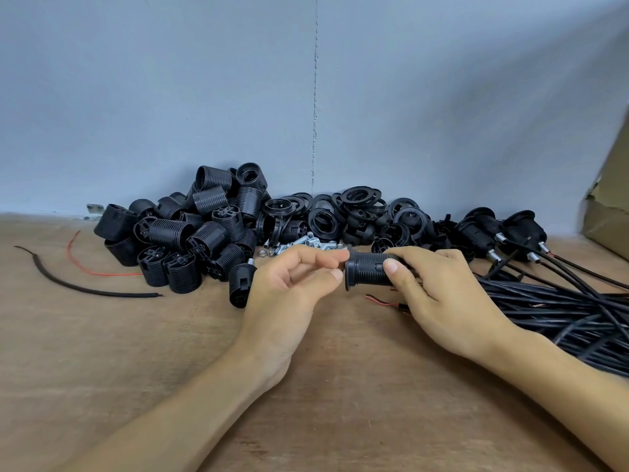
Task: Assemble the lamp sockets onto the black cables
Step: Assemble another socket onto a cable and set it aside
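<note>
Right hand [439, 301] grips lamp socket [366, 270], held sideways just above wooden table [136, 369]. Left hand [292, 284] pinches its flanged end. Black cables [561, 308] lie bundled at right.

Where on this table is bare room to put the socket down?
Bare table lies before the socket pile, left of the left hand, nearer than the loose black wire. Crowded: rings by the wall, cable bundle at right.
</note>
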Action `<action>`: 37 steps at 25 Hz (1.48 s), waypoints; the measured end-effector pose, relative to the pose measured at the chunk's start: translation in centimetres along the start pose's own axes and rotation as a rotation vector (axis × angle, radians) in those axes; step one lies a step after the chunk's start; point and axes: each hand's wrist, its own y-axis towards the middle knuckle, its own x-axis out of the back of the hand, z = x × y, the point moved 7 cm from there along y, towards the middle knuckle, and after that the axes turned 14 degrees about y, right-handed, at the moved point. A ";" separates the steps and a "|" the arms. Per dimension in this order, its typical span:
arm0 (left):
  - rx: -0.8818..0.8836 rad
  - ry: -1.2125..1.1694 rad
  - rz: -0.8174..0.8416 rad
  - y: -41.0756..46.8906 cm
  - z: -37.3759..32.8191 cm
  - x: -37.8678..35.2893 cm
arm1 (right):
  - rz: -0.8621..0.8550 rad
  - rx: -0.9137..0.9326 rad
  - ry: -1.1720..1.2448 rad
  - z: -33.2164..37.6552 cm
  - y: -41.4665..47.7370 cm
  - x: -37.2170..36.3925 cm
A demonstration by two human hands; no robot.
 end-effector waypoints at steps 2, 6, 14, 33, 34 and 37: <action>0.032 0.029 -0.005 -0.2 0.2 -0.1 | -0.027 -0.003 0.047 -0.2 0.1 0.3; 0.082 0.120 0.021 -0.4 0.8 -0.8 | -0.033 0.007 0.089 -0.2 0.1 0.4; 0.086 0.130 -0.061 -0.2 1.4 -0.6 | 0.100 0.099 0.021 0.9 -0.1 -0.4; 0.076 -0.023 0.012 0.2 0.9 -1.1 | 0.029 0.143 -0.238 1.7 -0.2 0.0; 0.072 -0.022 0.023 0.1 0.9 -1.2 | -0.021 0.131 -0.263 1.7 -0.2 0.4; 0.101 0.005 0.071 -0.1 1.5 -1.8 | -0.117 0.121 -0.258 1.9 0.0 1.3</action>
